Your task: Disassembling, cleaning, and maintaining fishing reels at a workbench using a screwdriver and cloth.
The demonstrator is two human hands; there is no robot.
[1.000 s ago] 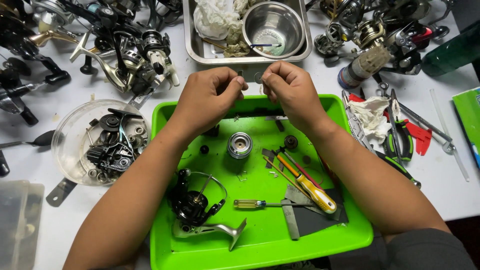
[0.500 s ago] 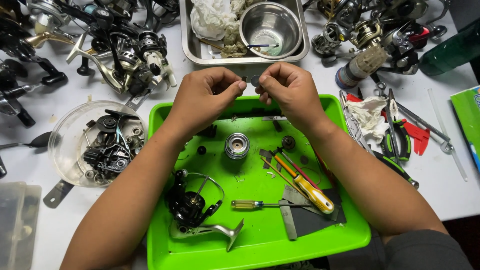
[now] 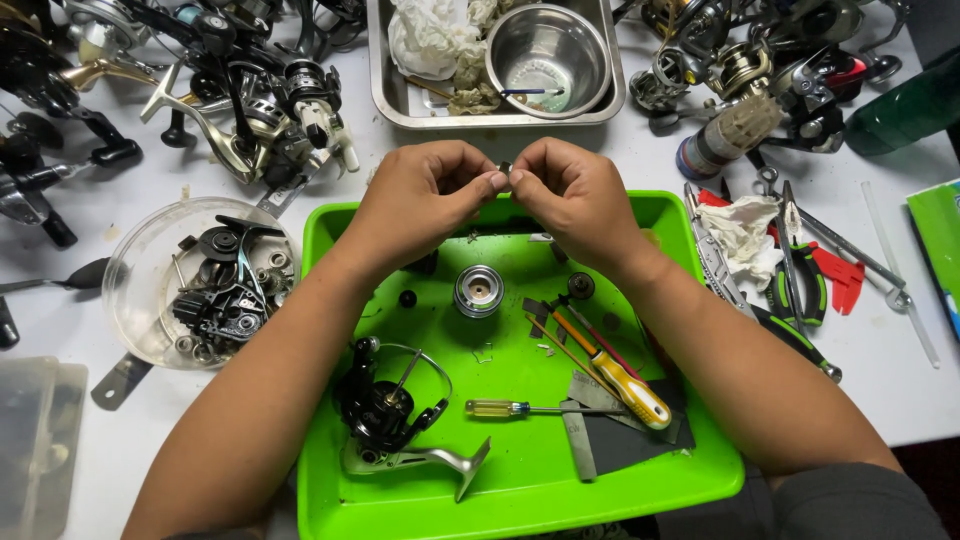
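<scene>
A flat green packet [image 3: 938,245] with a blue edge lies at the table's far right, partly cut off.

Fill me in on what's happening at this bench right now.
A person is working over a bright green tray, pinching a tiny dark part between the fingertips of the left hand and the right hand, raised above the tray's far edge. On the tray lie a partly stripped black fishing reel, a silver spool, two yellow-handled screwdrivers and small loose parts. More reels, a clear bowl of parts and a steel pan surround it.
</scene>
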